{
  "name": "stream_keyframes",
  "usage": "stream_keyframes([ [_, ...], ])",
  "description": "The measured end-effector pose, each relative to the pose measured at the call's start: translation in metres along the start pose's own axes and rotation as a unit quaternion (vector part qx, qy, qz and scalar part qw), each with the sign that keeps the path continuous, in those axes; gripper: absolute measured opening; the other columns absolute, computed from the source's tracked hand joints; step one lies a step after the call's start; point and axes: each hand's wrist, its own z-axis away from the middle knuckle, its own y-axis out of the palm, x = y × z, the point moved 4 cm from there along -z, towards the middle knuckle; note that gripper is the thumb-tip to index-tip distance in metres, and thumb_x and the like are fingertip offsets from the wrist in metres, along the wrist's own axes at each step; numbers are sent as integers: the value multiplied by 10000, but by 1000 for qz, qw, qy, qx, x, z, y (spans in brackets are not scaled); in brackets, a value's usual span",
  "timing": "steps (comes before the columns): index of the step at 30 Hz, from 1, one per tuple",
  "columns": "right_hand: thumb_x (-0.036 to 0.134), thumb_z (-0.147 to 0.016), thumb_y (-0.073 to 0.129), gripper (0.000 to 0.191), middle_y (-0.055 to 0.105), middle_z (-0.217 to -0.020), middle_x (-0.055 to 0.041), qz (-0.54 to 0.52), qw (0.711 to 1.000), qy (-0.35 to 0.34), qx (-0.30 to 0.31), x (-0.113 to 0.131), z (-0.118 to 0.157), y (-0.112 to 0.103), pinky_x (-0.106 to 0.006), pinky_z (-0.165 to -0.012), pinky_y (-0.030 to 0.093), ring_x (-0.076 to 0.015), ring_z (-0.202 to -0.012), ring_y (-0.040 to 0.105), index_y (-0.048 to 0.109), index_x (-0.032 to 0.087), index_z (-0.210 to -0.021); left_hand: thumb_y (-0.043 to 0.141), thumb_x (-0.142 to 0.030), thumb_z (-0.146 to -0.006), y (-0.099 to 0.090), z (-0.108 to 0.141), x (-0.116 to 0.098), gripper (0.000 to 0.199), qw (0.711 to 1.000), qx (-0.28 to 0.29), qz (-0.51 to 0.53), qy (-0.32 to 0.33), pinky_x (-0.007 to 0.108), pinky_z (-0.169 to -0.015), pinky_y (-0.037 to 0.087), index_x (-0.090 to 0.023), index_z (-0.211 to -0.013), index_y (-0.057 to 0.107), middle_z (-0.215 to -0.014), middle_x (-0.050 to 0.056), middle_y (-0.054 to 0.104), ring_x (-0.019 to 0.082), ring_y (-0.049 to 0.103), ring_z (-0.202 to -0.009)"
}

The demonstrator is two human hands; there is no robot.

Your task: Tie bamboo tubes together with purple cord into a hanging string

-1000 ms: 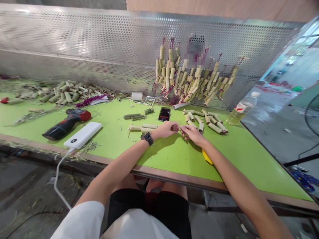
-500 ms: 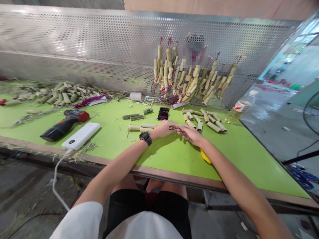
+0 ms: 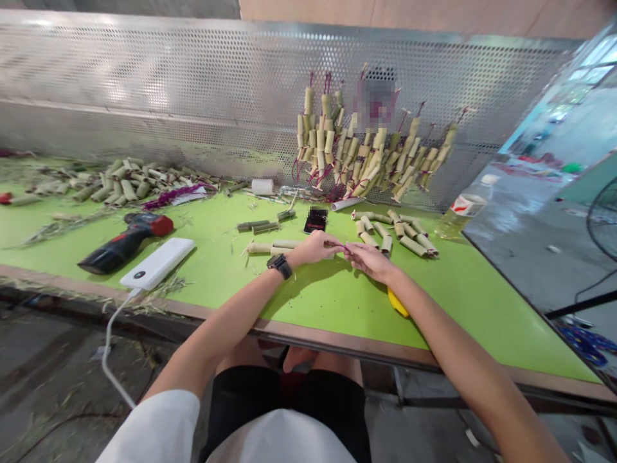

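Note:
My left hand, with a dark watch on its wrist, pinches a thin purple cord over the green table. Facing it, my right hand has its fingers closed on the same cord, and the fingertips of both hands are close together. Just left of my left hand lie pale cut stalk pieces. Joined stalk pieces rest beyond my right hand. Behind my left hand is a black phone. A yellow object is partly hidden by my right forearm.
Strung stalk bundles hang on the perforated metal panel. At the left are a stalk pile, a power drill and a white power bank with a cable. A bottle stands near the table's right edge.
The fingers of my left hand have shifted slightly, and more of the purple cord shows between the hands. My right hand has hardly moved.

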Motion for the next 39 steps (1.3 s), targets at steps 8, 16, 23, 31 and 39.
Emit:
stream_keyframes([
  [8, 222, -984, 692, 114, 762, -899, -31, 18, 1000, -4, -1, -2, -1, 0, -152, -627, 565, -96, -781, 707, 781, 209, -914, 698, -402, -958, 0, -1, -5, 269, 999, -9, -10, -31, 286, -749, 509, -185, -996, 852, -937, 73, 829, 166, 688, -737],
  [16, 280, -931, 755, 90, 734, -948, -46, 80, 996, -44, -18, 0, -2, -2, -179, -582, 555, -116, -771, 696, 746, 208, -877, 614, -353, -998, -2, -1, 0, 278, 999, 0, 16, -37, 274, -781, 525, -155, -1016, 808, -970, 82, 815, 164, 704, -808],
  [23, 403, -828, 848, 235, 703, -841, -29, 142, 984, -105, 7, 6, 2, 0, -200, -563, 537, -138, -758, 681, 738, 201, -880, 608, -321, -976, 1, -3, 1, 250, 997, 5, 11, -73, 267, -774, 533, -159, -1010, 795, -955, 67, 816, 170, 718, -813],
  [31, 334, -853, 807, 150, 736, -888, -57, 168, 979, -110, 29, 9, 5, 4, -204, -553, 539, -150, -782, 690, 772, 202, -916, 683, -319, -922, 5, -4, 5, 213, 993, -7, 27, -114, 249, -709, 519, -148, -985, 793, -865, 63, 810, 166, 724, -762],
  [39, 333, -824, 836, 177, 782, -997, -81, 156, 981, -116, -7, 8, 3, -1, -206, -576, 563, -157, -830, 704, 801, 208, -943, 657, -408, -930, 3, -3, 0, 320, 992, -14, 30, -120, 261, -614, 430, -143, -883, 832, -805, 58, 796, 151, 647, -668],
])
